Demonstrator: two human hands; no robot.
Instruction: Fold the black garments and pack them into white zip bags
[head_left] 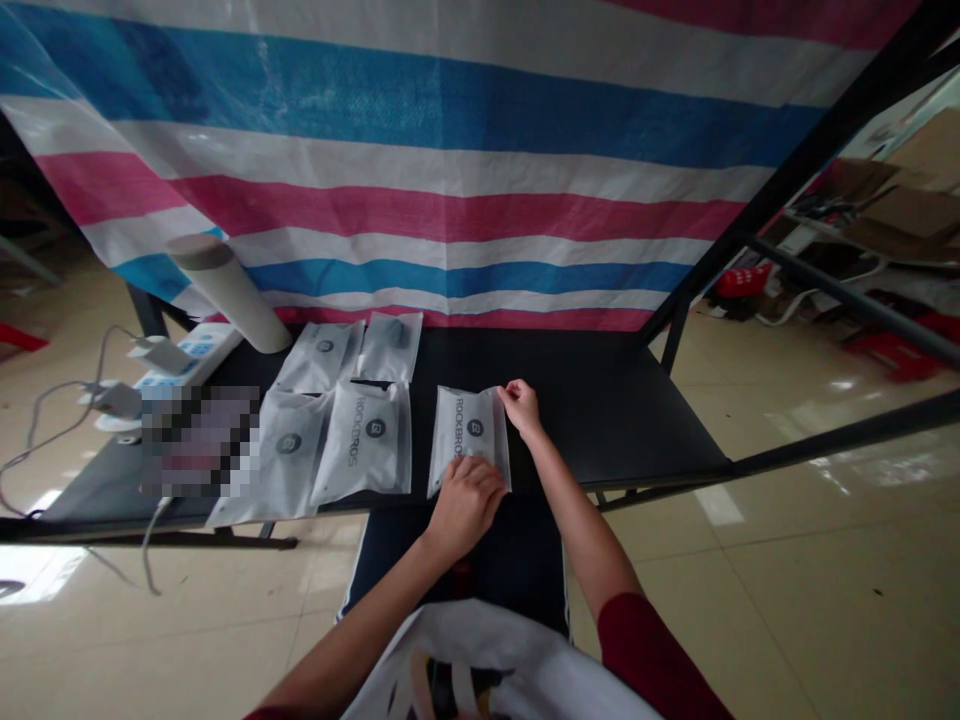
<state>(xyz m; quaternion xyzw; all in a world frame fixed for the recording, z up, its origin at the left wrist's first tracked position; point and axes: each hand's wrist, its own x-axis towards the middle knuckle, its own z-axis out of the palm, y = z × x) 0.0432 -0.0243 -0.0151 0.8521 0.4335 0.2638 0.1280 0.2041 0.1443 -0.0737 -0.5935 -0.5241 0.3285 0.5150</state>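
Head view | left hand (465,508) rests palm-down, not gripping, on white ROCKBROS pouch (469,435), center of black table (600,420) | right hand (520,407) pinches its upper right corner | risk: slick film slips from pinch, skewing it toward neighbouring pouches (364,440)

- Four white printed ROCKBROS pouches (364,435) lay on the left half of the black table (600,400).
- A cardboard tube (229,290) leaned at the table's far left corner.
- A white power strip (196,358) sat at the table's left edge, with plug adapters (116,400) and grey cables (52,430) trailing off it.
- A pixelated patch (199,440) hid something near the table's left edge.
- A striped blue, pink and white tarp (450,130) hung behind the table.
- A black metal frame (825,210) rose at the table's right.
- Beyond it stood a shelf with cardboard sheets (892,215) and a red stool (892,350).
- Glossy beige floor tiles (750,600) spread below the table.
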